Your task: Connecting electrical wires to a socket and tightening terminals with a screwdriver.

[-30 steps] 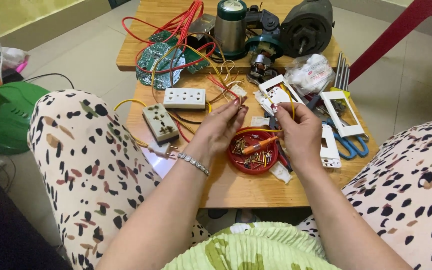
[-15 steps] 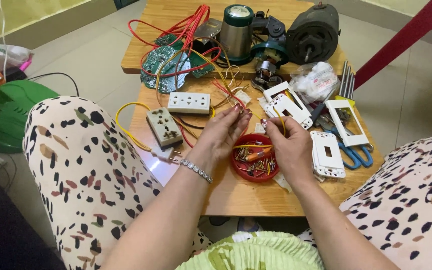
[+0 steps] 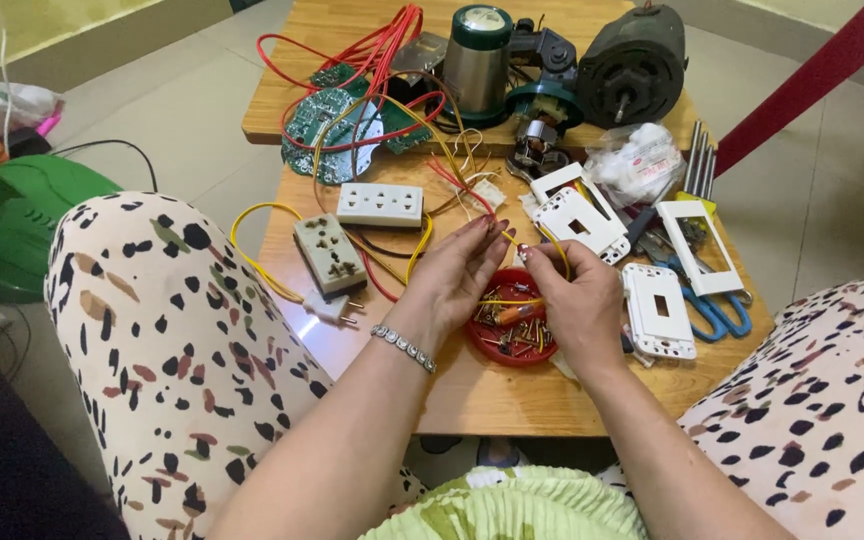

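My left hand (image 3: 452,280) and my right hand (image 3: 577,300) meet over a small red dish (image 3: 514,335) full of screws and small metal parts. Both hands pinch thin yellow and red wires (image 3: 512,237) between the fingertips, with a small part held at the tips. A silver bracelet sits on my left wrist. The dish rests on a low wooden table (image 3: 472,390), partly hidden by my hands. An orange-handled tool lies in the dish.
White socket strip (image 3: 380,204) and grey socket block (image 3: 330,254) lie left. White switch plates (image 3: 658,310) and blue-handled scissors (image 3: 717,312) lie right. Behind: green circuit board (image 3: 337,120), metal jar (image 3: 477,50), dark motor (image 3: 632,65), plastic bag (image 3: 637,165). My spotted knees flank the table.
My hands have shifted slightly lower over the dish, still working the wires together. The view has drifted a little; nothing else on the table has moved.
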